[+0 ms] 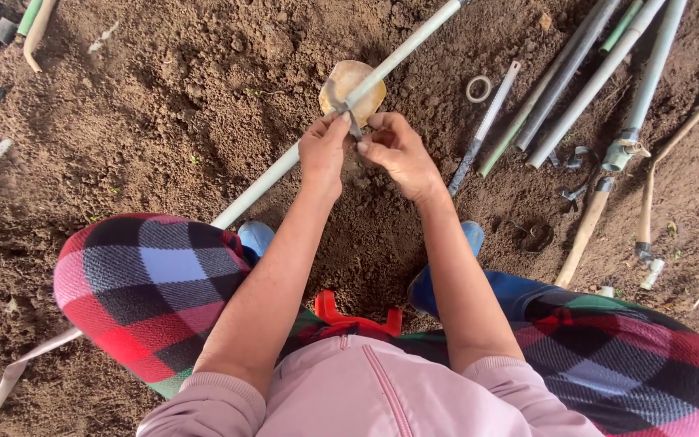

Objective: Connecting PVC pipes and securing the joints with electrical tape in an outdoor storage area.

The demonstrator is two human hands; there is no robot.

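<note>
The person squats over loose brown soil (pixel 163 121), knees apart in red, black and white checked trousers (pixel 143 283), so that both forearms reach forward between the legs to one working point at upper centre of the frame.

A long pale grey plastic pipe (pixel 264 182) lies diagonally on the soil, from the lower left edge to the top centre. It passes directly under the hands, which puts the working point within reach without lifting the pipe.

The left hand (pixel 323 154) and the right hand (pixel 398 150) meet just above the pipe. Both are closed in a pinch, fingertips together, on a small thin dark strip (pixel 353 125) held at the pipe; its material cannot be told. Using both hands steadies so small a piece against the round pipe surface.

A tan rounded flat object (pixel 352 89) lies on the soil beneath the pipe, just beyond the fingertips, where it appears to prop the pipe clear of the ground.

At upper right, a bundle of grey and green pipes (pixel 584 73), a small ring of tape (pixel 479 87) and wooden-handled tools (pixel 588 231) lie beside the right knee, well apart from the hands. Blue rubber boots (pixel 256 236) stand on the soil either side of the working point.
</note>
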